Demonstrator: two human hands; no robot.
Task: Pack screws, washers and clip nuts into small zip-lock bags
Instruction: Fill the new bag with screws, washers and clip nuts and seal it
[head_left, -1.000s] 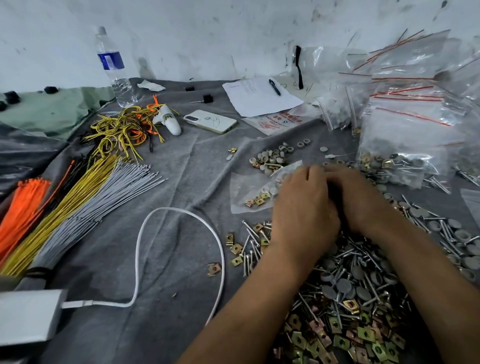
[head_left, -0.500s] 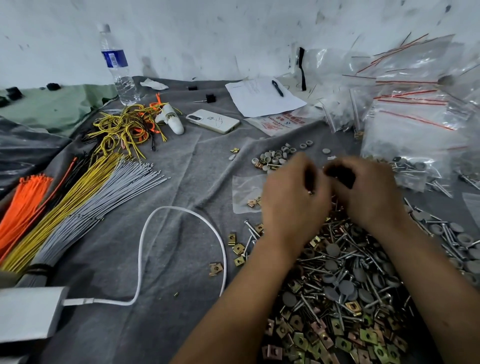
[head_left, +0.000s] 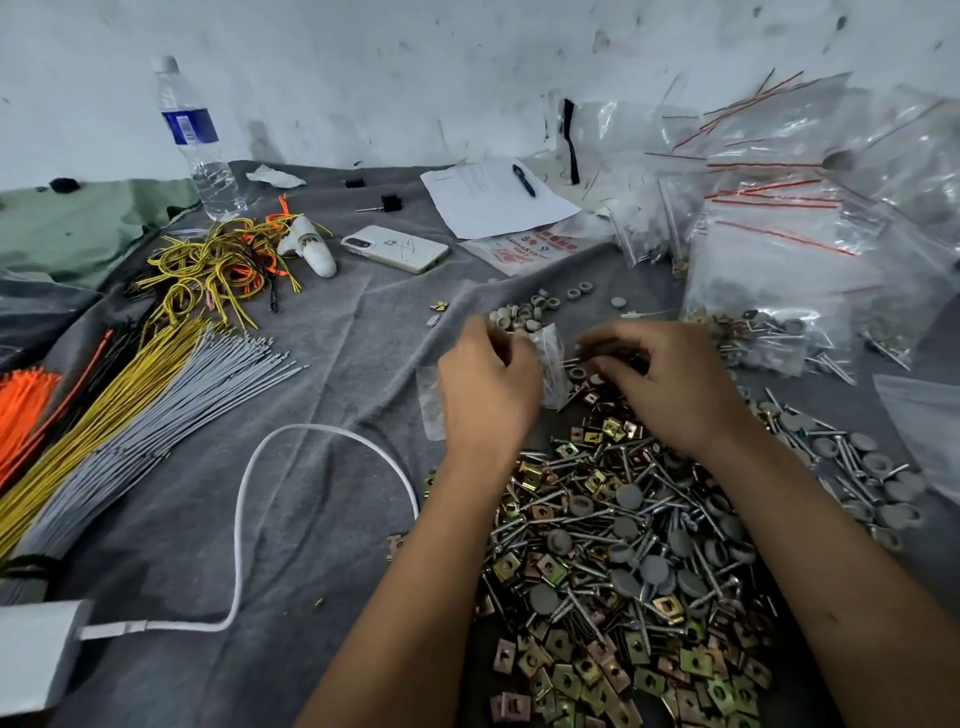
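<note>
Above the far edge of the hardware pile (head_left: 613, 545) we hold a small zip-lock bag (head_left: 551, 358) up off the grey cloth (head_left: 322, 467), our left hand (head_left: 485, 389) pinching its mouth with curled fingers. Our right hand (head_left: 670, 384) is curled just beside the opening; it seems to pinch a few screws or washers, but blur keeps us from telling exactly what. The loose screws, grey washers and brass clip nuts lie heaped under our wrists, and filled bags (head_left: 769, 291) are stacked to the right.

We judge the main risk to be a miss at the mouth: the film is limp and held on one side only, so it can fold closed and send pieces back into the heap, spoiling the count. Screw points may snag or pierce the thin plastic. Our forearms sit close over the pile, so a careless sweep could scatter parts toward the white cable (head_left: 244, 519). Mixed parts also invite a wrong tally
</note>
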